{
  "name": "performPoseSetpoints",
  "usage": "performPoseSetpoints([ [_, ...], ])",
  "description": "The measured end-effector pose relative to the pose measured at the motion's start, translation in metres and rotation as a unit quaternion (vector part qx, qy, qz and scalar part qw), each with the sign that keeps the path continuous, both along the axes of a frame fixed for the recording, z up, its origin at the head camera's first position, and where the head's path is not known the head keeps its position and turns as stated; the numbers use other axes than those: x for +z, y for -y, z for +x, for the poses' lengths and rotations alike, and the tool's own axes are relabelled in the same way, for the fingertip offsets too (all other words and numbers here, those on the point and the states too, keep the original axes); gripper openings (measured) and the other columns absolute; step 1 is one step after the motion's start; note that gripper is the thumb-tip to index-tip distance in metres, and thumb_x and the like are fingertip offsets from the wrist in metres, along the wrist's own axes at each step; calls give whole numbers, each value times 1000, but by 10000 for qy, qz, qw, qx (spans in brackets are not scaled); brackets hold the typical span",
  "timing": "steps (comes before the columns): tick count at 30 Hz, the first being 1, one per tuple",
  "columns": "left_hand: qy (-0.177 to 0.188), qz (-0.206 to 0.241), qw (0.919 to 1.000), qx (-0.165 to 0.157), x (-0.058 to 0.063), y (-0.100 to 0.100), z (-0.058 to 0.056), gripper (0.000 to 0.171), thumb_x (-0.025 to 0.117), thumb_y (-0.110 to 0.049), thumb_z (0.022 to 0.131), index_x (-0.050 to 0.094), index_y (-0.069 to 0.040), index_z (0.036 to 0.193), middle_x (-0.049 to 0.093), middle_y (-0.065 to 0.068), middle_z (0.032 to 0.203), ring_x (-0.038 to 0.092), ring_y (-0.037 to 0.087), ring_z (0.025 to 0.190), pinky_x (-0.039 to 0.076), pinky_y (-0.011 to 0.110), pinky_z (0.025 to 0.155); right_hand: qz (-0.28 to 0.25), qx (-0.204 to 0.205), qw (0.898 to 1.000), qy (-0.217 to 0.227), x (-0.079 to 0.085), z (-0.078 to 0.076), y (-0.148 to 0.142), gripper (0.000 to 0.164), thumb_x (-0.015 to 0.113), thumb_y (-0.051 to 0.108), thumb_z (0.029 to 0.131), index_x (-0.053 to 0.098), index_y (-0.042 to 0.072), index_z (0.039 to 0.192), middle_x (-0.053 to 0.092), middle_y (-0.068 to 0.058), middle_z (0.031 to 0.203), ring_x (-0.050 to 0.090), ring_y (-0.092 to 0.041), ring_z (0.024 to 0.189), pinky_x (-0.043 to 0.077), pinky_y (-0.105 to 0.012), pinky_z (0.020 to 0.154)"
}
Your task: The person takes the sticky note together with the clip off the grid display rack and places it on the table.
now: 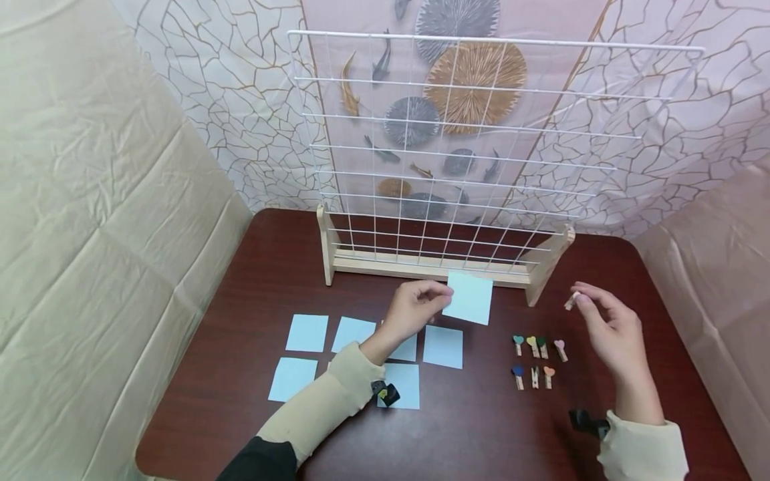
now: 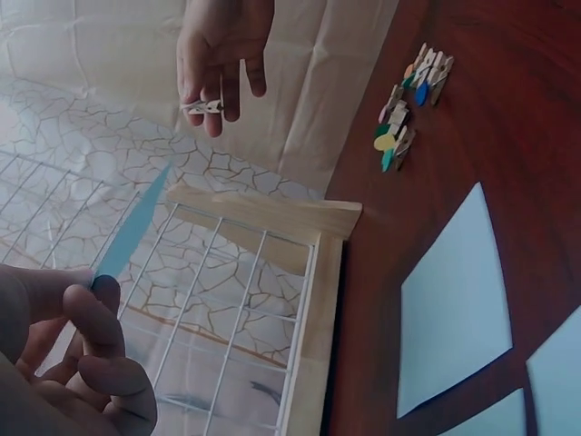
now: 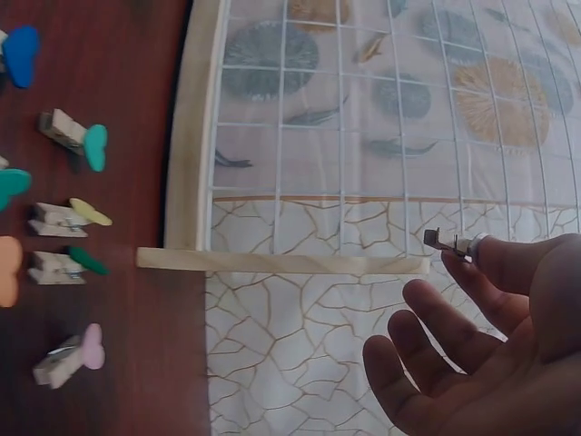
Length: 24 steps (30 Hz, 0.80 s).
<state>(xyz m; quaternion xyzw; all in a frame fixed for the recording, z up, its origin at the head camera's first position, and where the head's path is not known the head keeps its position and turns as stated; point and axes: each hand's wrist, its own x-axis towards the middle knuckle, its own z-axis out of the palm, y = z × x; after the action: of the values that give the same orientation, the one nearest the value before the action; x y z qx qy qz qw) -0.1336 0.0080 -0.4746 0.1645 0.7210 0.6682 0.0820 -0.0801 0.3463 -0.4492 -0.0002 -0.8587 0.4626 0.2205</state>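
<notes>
In the head view my left hand (image 1: 412, 310) pinches a light blue square of paper (image 1: 470, 298) by its left edge, in front of the grid rack's wooden base. The left wrist view shows that sheet (image 2: 136, 227) nearly edge-on between thumb and fingers. To the right of the rack, my right hand (image 1: 616, 337) pinches a small wooden clothespin (image 1: 571, 302) between thumb and index finger, raised above the table. In the right wrist view this clothespin (image 3: 448, 242) points away from the thumb, the other fingers loosely bent. Both hands are apart from the white wire grid (image 1: 445, 153).
Several blue paper squares (image 1: 307, 333) lie in two rows on the dark table (image 1: 469, 427), some partly covered by my left arm. Several clothespins with coloured hearts (image 1: 532, 344) lie at the right. Wooden feet (image 1: 550, 264) hold the grid upright before a patterned cloth.
</notes>
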Motion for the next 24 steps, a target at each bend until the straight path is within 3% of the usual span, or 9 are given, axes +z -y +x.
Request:
performPoseSetpoints([
  [3, -56, -74, 9999, -75, -6, 2, 7, 18, 71, -12, 102, 79, -4, 116, 77, 5, 97, 57, 10, 62, 49, 23, 58, 80, 26, 9999, 58, -7, 5, -1, 23, 64, 6, 105, 71, -10, 121, 64, 33, 117, 56, 17, 109, 39, -4, 89],
  [9, 141, -49, 9992, -358, -18, 6, 24, 19, 72, -10, 101, 78, 0, 116, 68, 2, 72, 53, 9, 55, 42, 22, 54, 226, 47, 9994, 253, -21, 16, -7, 24, 64, 8, 105, 71, -9, 122, 62, 37, 116, 54, 20, 108, 38, -3, 87],
  [15, 243, -53, 9990, -384, -27, 12, 39, 18, 72, -12, 102, 79, -2, 116, 64, 25, 67, 49, 10, 50, 35, 23, 48, 214, 72, 9988, 426, -32, 25, -11, 26, 63, 8, 106, 70, -10, 123, 61, 37, 117, 53, 21, 110, 37, -2, 88],
  [18, 290, 27, 9990, -353, -30, 14, 43, 18, 72, -13, 101, 79, -3, 114, 63, 25, 65, 50, 9, 51, 38, 22, 50, 195, 60, 9986, 479, -36, 27, -11, 26, 63, 8, 106, 70, -10, 123, 61, 38, 116, 53, 20, 110, 37, -2, 88],
  [24, 324, 60, 9988, -370, -39, 17, 52, 18, 72, -14, 102, 79, -3, 114, 66, 25, 68, 57, 49, 60, 44, 22, 54, 229, 53, 9982, 548, -40, 33, -10, 25, 63, 10, 107, 71, -7, 124, 63, 35, 117, 52, 21, 110, 37, -2, 89],
])
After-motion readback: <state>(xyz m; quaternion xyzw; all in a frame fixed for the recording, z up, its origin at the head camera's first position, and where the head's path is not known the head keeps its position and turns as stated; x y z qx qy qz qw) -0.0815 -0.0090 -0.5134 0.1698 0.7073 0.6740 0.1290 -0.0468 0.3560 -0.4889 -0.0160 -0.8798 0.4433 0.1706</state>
